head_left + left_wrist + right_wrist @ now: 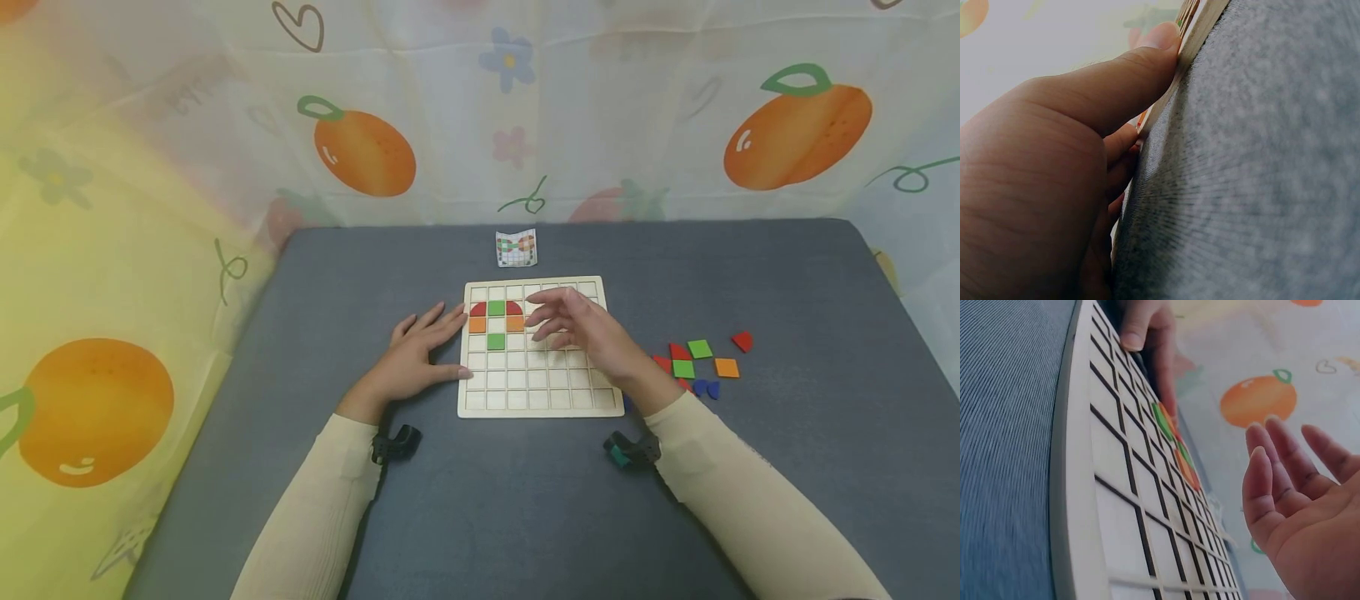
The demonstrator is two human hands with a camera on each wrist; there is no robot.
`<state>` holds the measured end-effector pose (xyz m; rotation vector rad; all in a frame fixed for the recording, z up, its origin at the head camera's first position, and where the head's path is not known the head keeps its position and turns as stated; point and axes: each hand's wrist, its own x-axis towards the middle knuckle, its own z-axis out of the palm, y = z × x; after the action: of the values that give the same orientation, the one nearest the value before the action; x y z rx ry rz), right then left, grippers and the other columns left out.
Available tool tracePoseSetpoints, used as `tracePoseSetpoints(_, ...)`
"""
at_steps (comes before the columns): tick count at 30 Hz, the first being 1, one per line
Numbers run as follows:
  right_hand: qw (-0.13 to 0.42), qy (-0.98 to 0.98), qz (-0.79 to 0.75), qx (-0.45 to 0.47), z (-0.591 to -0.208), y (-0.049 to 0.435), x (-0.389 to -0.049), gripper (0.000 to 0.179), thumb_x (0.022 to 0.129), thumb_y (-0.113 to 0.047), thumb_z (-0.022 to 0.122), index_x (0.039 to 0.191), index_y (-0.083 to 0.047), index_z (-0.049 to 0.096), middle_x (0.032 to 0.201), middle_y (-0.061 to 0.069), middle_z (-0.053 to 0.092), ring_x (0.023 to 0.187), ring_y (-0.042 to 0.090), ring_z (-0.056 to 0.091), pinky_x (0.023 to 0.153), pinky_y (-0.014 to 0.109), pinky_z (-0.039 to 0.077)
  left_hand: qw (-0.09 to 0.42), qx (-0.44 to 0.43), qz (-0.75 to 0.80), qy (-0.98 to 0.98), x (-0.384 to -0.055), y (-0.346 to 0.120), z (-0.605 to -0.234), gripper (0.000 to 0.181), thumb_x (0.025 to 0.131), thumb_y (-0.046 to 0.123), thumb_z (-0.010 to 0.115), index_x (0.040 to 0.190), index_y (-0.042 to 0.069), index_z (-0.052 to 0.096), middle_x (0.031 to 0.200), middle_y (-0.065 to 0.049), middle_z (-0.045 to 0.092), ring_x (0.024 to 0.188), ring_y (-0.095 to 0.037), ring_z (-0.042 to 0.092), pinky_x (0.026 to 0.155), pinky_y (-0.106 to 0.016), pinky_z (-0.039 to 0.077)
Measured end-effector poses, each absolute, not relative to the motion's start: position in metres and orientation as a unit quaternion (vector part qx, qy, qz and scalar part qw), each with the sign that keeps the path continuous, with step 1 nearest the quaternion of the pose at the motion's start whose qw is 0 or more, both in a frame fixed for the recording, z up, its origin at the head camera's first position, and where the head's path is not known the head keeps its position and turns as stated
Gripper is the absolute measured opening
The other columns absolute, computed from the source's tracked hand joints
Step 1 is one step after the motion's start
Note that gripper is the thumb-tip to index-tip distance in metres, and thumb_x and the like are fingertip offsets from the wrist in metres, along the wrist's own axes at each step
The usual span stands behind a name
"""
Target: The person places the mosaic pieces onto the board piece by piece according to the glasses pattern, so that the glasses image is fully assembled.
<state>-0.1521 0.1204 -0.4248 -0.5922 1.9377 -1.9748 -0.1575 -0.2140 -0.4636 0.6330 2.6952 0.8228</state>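
Observation:
A pale wooden grid board (540, 403) lies on the table, divided into square cells. In its upper left cells sit red quarter-round pieces (478, 310), orange squares (477, 325) and green squares (496, 342). My left hand (408, 360) rests at the board's left side, fingers spread and thumb on the rim; the left wrist view shows the thumb (1160, 40) touching the wooden edge. Over the board's right part hovers my right hand (588, 337), its fingers loosely bent. Nothing shows between those fingers (1260, 481) in the right wrist view.
Right of the board lie loose pieces: green squares (700, 349), an orange square (727, 367), red pieces (742, 341) and small blue ones (713, 390). Some are partly hidden by my right forearm. A small printed pattern card (516, 248) lies behind the board, near the grey table's (375, 258) back edge.

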Motion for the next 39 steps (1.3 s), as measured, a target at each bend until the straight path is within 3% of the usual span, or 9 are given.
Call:
tracePoseSetpoints(12, 0.124, 0.68, -0.687, -0.223, -0.428, 0.157, -0.145, 0.076, 0.117, -0.056, 0.032, 0.155, 0.007, 0.051, 0.129, 0.027, 0.062, 0.113, 0.04, 0.065, 0.097, 0.044, 0.052, 0.126, 0.218, 0.285, 0.925, -0.158, -0.215, -0.464, 0.099, 0.096, 0.055, 0.082, 0.174, 0.023, 0.03, 0.177, 0.016, 0.02, 0.165, -0.016, 0.003, 0.127, -0.054, -0.006)
tracePoseSetpoints(21, 0.093, 0.66, -0.707, -0.234, -0.436, 0.19, -0.141, 0.063, 0.119, -0.048, 0.032, 0.153, 0.001, 0.054, 0.129, 0.026, 0.062, 0.114, 0.034, 0.063, 0.098, 0.044, 0.048, 0.123, 0.223, 0.286, 0.924, -0.159, -0.217, -0.469, 0.099, 0.097, 0.055, 0.082, 0.174, 0.022, 0.03, 0.178, 0.014, 0.02, 0.165, -0.015, 0.002, 0.127, -0.054, -0.006)
tracePoseSetpoints(27, 0.07, 0.667, -0.709, -0.216, -0.44, 0.213, -0.137, 0.064, 0.12, -0.043, 0.031, 0.152, 0.01, 0.052, 0.128, 0.026, 0.063, 0.114, 0.034, 0.063, 0.097, 0.04, 0.048, 0.121, 0.221, 0.287, 0.924, -0.159, -0.217, -0.468, 0.098, 0.096, 0.054, 0.082, 0.174, 0.022, 0.03, 0.178, 0.014, 0.021, 0.165, -0.015, 0.003, 0.127, -0.054, -0.005)
tracePoseSetpoints(34, 0.049, 0.679, -0.709, -0.186, -0.44, 0.236, -0.135, 0.051, 0.12, -0.037, 0.034, 0.151, -0.006, 0.061, 0.128, 0.024, 0.064, 0.118, 0.035, 0.062, 0.1, 0.038, 0.045, 0.119, 0.223, 0.288, 0.924, -0.158, -0.217, -0.469, 0.098, 0.097, 0.054, 0.082, 0.174, 0.022, 0.031, 0.178, 0.014, 0.021, 0.165, -0.017, 0.003, 0.127, -0.055, -0.005)
tracePoseSetpoints(39, 0.026, 0.701, -0.692, -0.167, -0.444, 0.251, -0.135, 0.043, 0.12, -0.029, 0.037, 0.149, -0.01, 0.063, 0.128, 0.019, 0.067, 0.119, 0.03, 0.063, 0.1, 0.032, 0.047, 0.118, 0.224, 0.289, 0.924, -0.158, -0.217, -0.469, 0.098, 0.096, 0.054, 0.082, 0.173, 0.022, 0.031, 0.178, 0.013, 0.022, 0.166, -0.018, 0.004, 0.127, -0.055, -0.005)
